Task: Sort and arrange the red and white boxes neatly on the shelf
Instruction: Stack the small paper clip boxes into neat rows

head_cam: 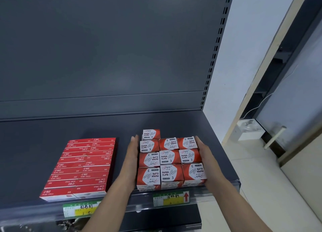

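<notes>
Several red and white paper-clip boxes [169, 159] stand in a tight three-wide block on the dark grey shelf [97, 127], near its front right. One more box [151, 133] sits alone behind the block's left column. My left hand [132, 155] lies flat, fingers straight, against the block's left side. My right hand [204, 153] presses flat against the right side. Both forearms reach in from the bottom edge.
A flat stack of several red staple boxes [81, 167] lies to the left in two columns. Price labels [169, 198] hang on the shelf's front rail. The shelf's right edge meets a white wall [244, 66]; a door frame and tiled floor are further right.
</notes>
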The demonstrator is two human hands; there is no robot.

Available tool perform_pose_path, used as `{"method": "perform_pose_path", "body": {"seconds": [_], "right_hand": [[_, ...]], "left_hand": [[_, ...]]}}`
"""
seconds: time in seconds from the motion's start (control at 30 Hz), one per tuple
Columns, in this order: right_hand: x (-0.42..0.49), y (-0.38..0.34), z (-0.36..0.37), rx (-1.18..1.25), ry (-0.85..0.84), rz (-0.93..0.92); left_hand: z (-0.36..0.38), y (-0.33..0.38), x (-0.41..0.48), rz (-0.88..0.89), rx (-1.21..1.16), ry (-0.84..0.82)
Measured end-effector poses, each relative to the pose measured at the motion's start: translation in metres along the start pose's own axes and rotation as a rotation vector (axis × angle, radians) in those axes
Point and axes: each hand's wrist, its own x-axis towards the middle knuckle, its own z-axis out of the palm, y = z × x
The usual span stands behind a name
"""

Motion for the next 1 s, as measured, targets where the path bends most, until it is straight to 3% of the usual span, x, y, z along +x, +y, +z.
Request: {"method": "perform_pose_path", "body": {"seconds": [0.4,0.47,0.53,0.63,0.73,0.9,1.0], "right_hand": [[-0.007,-0.016,0.000,-0.123,-0.032,0.006],[0.003,-0.033,0.000,-0.322,0.052,-0.119],[0.011,-0.056,0.013,-0.691,0.076,-0.257],[0.025,-0.079,0.056,-1.183,-0.086,-0.344],[0.043,-0.073,0.085,-1.476,-0.191,-0.323],[0.053,-0.064,0.096,-1.550,-0.240,-0.345],[0.043,-0.065,0.092,-1.477,-0.206,-0.324]], "left_hand": [[0.001,0.004,0.000,-0.037,0.087,0.000],[0.003,0.007,-0.003,-0.033,0.081,0.002],[0.002,0.007,0.000,-0.033,0.076,-0.009],[0.001,0.009,0.004,-0.020,0.096,-0.022],[0.002,0.011,0.004,-0.008,0.111,-0.039],[-0.001,0.011,0.002,-0.010,0.143,-0.061],[-0.003,0.010,0.003,-0.009,0.145,-0.049]]}}
